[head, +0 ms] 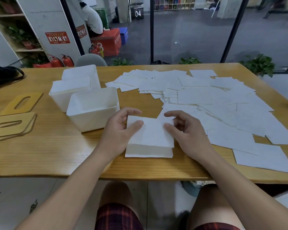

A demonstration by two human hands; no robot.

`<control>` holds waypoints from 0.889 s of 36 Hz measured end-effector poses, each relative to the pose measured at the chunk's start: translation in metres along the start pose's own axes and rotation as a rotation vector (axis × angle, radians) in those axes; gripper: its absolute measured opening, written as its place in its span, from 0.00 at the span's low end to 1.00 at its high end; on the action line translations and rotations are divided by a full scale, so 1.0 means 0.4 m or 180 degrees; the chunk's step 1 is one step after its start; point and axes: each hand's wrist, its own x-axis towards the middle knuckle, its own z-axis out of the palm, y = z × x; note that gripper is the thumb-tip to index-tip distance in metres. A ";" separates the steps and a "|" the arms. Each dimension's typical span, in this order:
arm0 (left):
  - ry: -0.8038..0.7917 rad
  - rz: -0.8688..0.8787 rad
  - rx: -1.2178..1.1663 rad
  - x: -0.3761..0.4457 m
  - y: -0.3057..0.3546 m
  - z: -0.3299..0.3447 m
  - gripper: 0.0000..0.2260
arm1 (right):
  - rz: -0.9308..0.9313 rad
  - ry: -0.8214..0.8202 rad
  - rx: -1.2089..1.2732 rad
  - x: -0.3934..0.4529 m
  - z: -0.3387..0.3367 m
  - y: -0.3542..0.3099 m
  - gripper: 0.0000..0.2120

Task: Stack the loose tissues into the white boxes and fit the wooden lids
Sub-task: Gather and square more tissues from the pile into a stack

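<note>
The tissues (211, 103) lie mostly loose, spread in a wide overlapping layer over the bench (48, 150), to the right of the nearest white box (92, 112) and further back. A small neat stack of tissues (150, 140) sits just right of that box and a little nearer to the person, close to the front edge of the bench. Both hands are on this stack. The left hand (121, 128) holds its left side, thumb on top and fingers curled at the far edge. The right hand (184, 128) holds the right side in the same way, thumb on top. The top sheets look a little lifted at the near edge, so I judge that the person is squaring the stack or starting to pick it up.

The nearest white box looks empty inside. Touching it behind and to the left, a second white box (63, 95) already has tissues up to near its rim, and a third one (83, 73) stands behind that. Well to the left of the nearest box lie the wooden lids (13, 125), flat, each with a long slot; none is fitted yet.

The step in hand seems to be gathering one pile. The next move probably calls for a firm grip from both sides, so no sheets slide, and then lowering the pile flat into the nearest box. Many loose tissues remain, so the task is far from finished.
</note>
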 end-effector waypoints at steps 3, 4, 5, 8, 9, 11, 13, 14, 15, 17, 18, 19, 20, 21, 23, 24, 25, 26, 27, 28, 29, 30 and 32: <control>0.0158 -0.0042 0.0622 -0.020 -0.023 -0.007 0.05 | 0.0145 0.0035 0.0118 -0.001 -0.006 0.002 0.10; 0.0194 -0.0073 0.0704 -0.027 -0.028 -0.008 0.05 | 0.0177 0.0026 0.0049 -0.002 -0.005 0.003 0.10; 0.0224 -0.0095 0.0770 -0.032 -0.029 -0.008 0.04 | 0.0190 0.0004 -0.0066 -0.006 -0.002 0.002 0.10; 0.0267 -0.0108 0.1092 -0.041 -0.028 -0.008 0.05 | 0.0202 -0.0057 -0.0431 -0.020 0.011 0.001 0.11; 0.0286 -0.0096 0.1220 -0.041 -0.028 -0.008 0.05 | 0.0216 -0.0052 -0.0527 -0.024 0.016 0.000 0.12; 0.0315 -0.0068 0.1502 -0.041 -0.030 -0.008 0.05 | 0.0243 -0.0013 -0.0727 -0.029 0.025 -0.001 0.13; 0.0330 -0.0081 0.1798 -0.042 -0.035 -0.007 0.06 | 0.0231 0.0008 -0.1048 -0.033 0.029 -0.003 0.15; 0.0323 -0.0099 0.1917 -0.042 -0.037 -0.005 0.06 | 0.0205 0.0003 -0.1239 -0.035 0.029 -0.004 0.16; 0.0303 -0.0100 0.2019 -0.043 -0.039 -0.004 0.07 | 0.0170 0.0002 -0.1411 -0.037 0.029 -0.005 0.17; 0.0254 -0.0021 0.2203 -0.044 -0.042 -0.001 0.07 | 0.0095 0.0063 -0.1604 -0.042 0.025 -0.006 0.18; 0.0229 0.0025 0.2274 -0.044 -0.043 0.000 0.06 | 0.0063 0.0131 -0.1644 -0.044 0.019 -0.006 0.17; 0.0204 0.0062 0.2343 -0.044 -0.043 0.001 0.05 | 0.0026 0.0216 -0.1704 -0.045 0.010 -0.004 0.16; 0.0182 0.0100 0.2420 -0.044 -0.043 0.002 0.05 | -0.0028 0.0302 -0.1810 -0.045 -0.002 -0.001 0.15; 0.0165 0.0149 0.2492 -0.044 -0.043 0.002 0.05 | -0.0088 0.0370 -0.1943 -0.044 -0.015 0.003 0.13; 0.0102 0.0240 0.2520 -0.042 -0.041 0.005 0.05 | -0.0162 0.0431 -0.2131 -0.042 -0.045 0.014 0.10; 0.0028 0.0251 0.2456 -0.040 -0.039 0.008 0.06 | -0.0155 0.0424 -0.2171 -0.039 -0.060 0.021 0.09; -0.0086 0.0237 0.2366 -0.038 -0.036 0.011 0.07 | -0.0119 0.0388 -0.2188 -0.037 -0.073 0.027 0.09; -0.0222 0.0213 0.2281 -0.037 -0.033 0.016 0.08 | -0.0077 0.0330 -0.2187 -0.036 -0.083 0.033 0.09; -0.0354 0.0195 0.2234 -0.036 -0.031 0.022 0.10 | -0.0058 0.0274 -0.2170 -0.035 -0.090 0.036 0.09; -0.0458 0.0196 0.2243 -0.035 -0.030 0.029 0.11 | -0.0069 0.0238 -0.2143 -0.036 -0.094 0.039 0.09; -0.0523 0.0209 0.2296 -0.034 -0.029 0.036 0.12 | -0.0102 0.0225 -0.2123 -0.037 -0.096 0.041 0.09; -0.0547 0.0225 0.2364 -0.032 -0.029 0.043 0.12 | -0.0141 0.0226 -0.2118 -0.038 -0.095 0.042 0.08; -0.0529 0.0233 0.2447 -0.028 -0.028 0.057 0.12 | -0.0219 0.0237 -0.2132 -0.037 -0.091 0.045 0.06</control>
